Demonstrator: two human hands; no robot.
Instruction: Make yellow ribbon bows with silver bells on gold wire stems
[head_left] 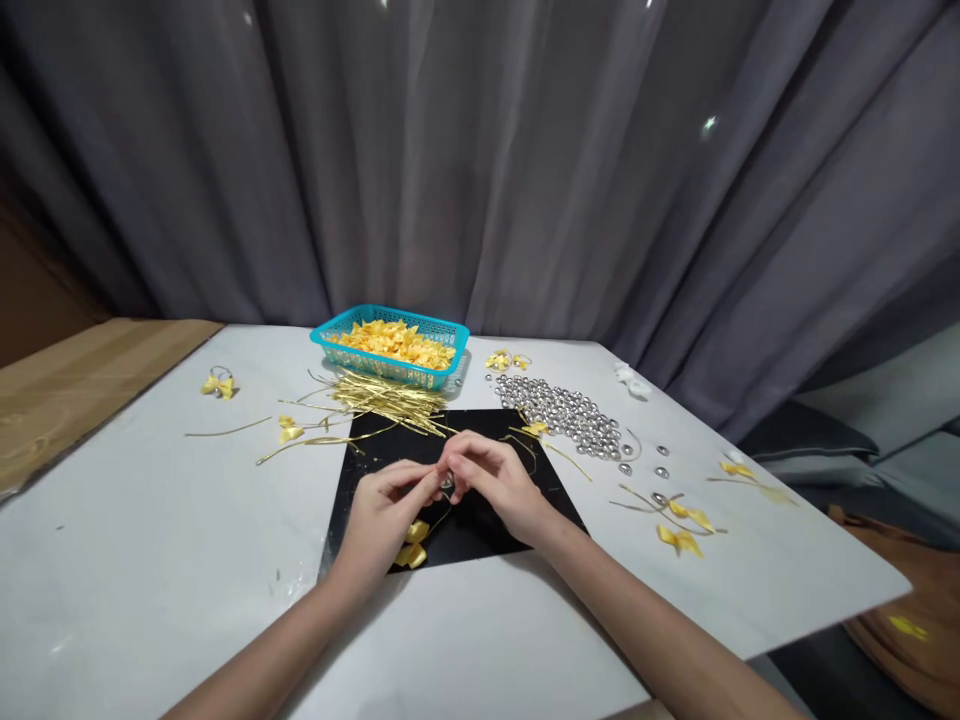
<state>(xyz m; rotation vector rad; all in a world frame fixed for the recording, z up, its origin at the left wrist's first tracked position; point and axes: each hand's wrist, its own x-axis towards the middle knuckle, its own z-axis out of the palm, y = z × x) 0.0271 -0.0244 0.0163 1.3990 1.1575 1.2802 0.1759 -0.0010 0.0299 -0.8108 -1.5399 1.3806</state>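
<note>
Both my hands meet over a black mat [480, 430] at the middle of the white table [150, 540]. My left hand [386, 515] and my right hand [495, 480] are closed, pinching a small silver bell [448, 485] between their fingertips. A thin gold wire runs from the bell. A yellow ribbon bow [412, 545] hangs just under my left hand, above the mat.
A teal basket [390, 340] of yellow bows stands behind the mat, with a bundle of gold wires [386, 397] in front of it. A heap of silver bells [562, 412] lies to the right. Loose bows and wires are scattered on both sides. Grey curtain behind.
</note>
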